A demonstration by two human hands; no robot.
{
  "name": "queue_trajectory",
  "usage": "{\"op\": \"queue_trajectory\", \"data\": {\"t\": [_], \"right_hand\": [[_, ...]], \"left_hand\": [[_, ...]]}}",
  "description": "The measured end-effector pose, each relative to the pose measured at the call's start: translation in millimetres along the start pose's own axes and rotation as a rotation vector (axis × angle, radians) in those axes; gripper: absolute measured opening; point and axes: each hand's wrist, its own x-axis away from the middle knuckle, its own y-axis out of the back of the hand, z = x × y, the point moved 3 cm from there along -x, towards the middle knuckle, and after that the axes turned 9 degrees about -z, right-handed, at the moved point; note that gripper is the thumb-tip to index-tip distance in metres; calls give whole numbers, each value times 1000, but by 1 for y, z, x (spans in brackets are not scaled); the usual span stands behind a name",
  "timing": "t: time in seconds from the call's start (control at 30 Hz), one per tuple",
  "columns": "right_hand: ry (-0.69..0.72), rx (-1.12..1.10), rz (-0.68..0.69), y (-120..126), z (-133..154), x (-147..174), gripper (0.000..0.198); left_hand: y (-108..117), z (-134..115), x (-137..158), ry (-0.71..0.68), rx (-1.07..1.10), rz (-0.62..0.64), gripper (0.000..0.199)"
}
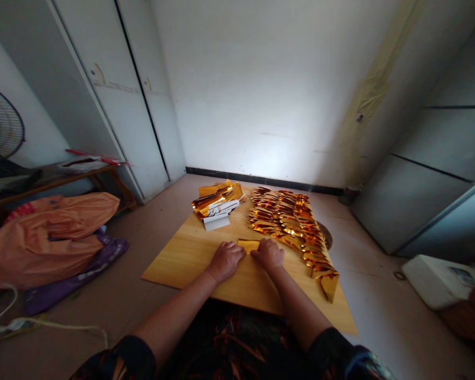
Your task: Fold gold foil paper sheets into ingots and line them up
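Note:
A small sheet of gold foil paper (248, 246) lies on the wooden board (174, 258) in front of me, with a folded-looking edge at the top. My left hand (226, 261) has its fingers closed at the sheet's left side. On the right side, my right hand (269, 254) grips the same paper, its fingers curled and thumb pressed down. Rows of folded gold foil pieces (281, 216) cover the board's right part. Beyond my left hand sits a loose pile of gold foil sheets (214, 198), with white paper (217, 222) at its near side.
An orange bag (51, 232) and a purple bag (75, 274) lie on the floor to the left, near a white cable (63, 323). A bench (114, 184) and fan (2, 121) stand behind them. A white box (443, 279) is at right.

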Motion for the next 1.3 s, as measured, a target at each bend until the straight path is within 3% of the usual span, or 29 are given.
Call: {"op": "queue_trajectory", "data": {"t": [0.3,0.7,0.83,0.93,1.0,1.07,1.17,1.3], "right_hand": [[4,-104,45,-2,-20,-5,15],[22,-191,28,0,-34,-12,23],[-10,-185,-56,12,-37,-10,27],[84,-272,-159,18,-23,-8,27],[204,-381,-99,14,-8,-9,25],[208,-383,41,3,2,-12,24],[183,-353,80,-8,6,-18,21],[176,-352,117,-13,2,-24,20]], "left_hand": [[3,-1,-1,17,16,9,24],[5,-1,-1,28,38,15,25],[7,-2,-3,38,43,38,24],[9,-3,-6,43,46,59,24],[10,-3,-8,57,57,61,22],[8,-1,-12,95,82,59,19],[2,4,-17,227,135,49,15],[-5,13,-21,509,149,-5,8]]}}
